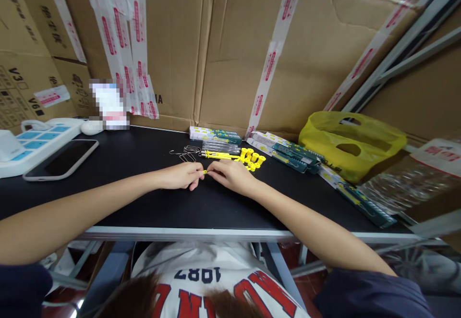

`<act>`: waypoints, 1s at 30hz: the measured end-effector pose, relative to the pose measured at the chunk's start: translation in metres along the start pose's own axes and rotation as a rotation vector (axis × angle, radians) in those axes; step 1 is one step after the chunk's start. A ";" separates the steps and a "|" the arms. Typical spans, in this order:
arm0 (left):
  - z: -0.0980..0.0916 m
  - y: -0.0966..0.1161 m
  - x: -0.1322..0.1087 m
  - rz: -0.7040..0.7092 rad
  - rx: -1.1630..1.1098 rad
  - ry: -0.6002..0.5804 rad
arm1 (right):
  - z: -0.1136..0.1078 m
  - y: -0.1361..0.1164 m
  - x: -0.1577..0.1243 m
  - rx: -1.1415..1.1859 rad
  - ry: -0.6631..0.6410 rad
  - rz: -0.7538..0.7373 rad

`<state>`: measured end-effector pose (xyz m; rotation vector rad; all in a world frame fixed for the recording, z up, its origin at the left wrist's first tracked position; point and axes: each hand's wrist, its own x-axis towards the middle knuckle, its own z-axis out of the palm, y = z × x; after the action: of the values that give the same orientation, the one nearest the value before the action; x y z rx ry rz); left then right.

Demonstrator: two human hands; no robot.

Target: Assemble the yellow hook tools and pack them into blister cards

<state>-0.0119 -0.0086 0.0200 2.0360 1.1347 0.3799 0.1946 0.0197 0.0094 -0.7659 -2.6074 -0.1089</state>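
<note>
Near the middle of the black table, my left hand (183, 176) and my right hand (232, 175) meet at a small yellow piece (205, 172). Both have their fingers pinched on it, and most of it is hidden. Just beyond them lie bent metal hooks (187, 154), clear tubes (221, 146) and yellow rods (221, 155). Several yellow spool-like parts (254, 156) stand or lie beyond my right hand.
Printed boxes (216, 135) lie at the back, with more boxes (288, 152) to the right beside a yellow plastic bag (351, 140). A phone (63, 159) and a power strip (46, 140) are at left. Cardboard (173, 44) walls the back.
</note>
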 end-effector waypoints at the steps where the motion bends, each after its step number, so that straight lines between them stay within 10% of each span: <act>1: 0.000 -0.001 0.000 0.005 0.000 0.001 | 0.000 0.000 0.000 -0.023 -0.005 -0.015; 30: 0.000 0.000 0.000 0.001 0.066 0.004 | 0.001 0.003 0.001 -0.086 -0.032 -0.116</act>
<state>-0.0120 -0.0087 0.0198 2.0941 1.1624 0.3519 0.1946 0.0227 0.0087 -0.6500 -2.6920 -0.2462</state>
